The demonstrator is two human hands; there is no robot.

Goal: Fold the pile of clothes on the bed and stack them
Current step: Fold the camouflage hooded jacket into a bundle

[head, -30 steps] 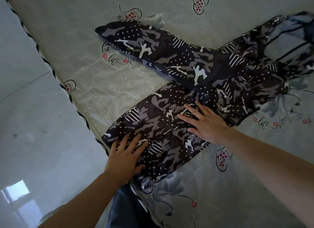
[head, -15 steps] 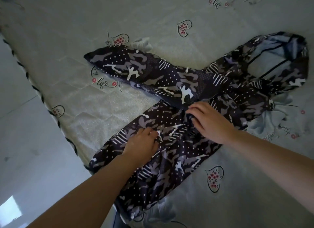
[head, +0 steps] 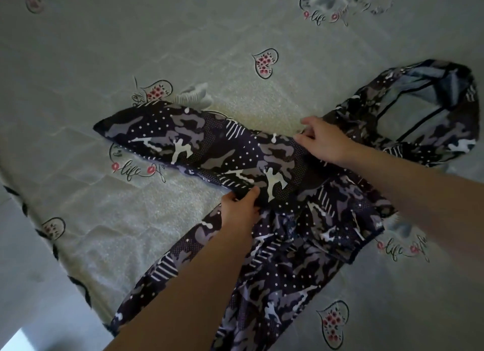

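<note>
Camo trousers (head: 275, 183) spread on the bed (head: 183, 36), legs splayed in a V, waist end at far right. Left hand (head: 239, 209) pinches the near edge of the upper leg where the legs meet, fingers curled on the cloth. Right hand (head: 324, 143) pinches the far edge of the same leg near the waist. Small white sock (head: 193, 96) lies just past the upper leg.

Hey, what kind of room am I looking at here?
Most likely a bedroom: a bed covered by a heart-print sheet, camouflage-print trousers spread on it for folding, and pale tiled floor beside the bed's edge.
</note>
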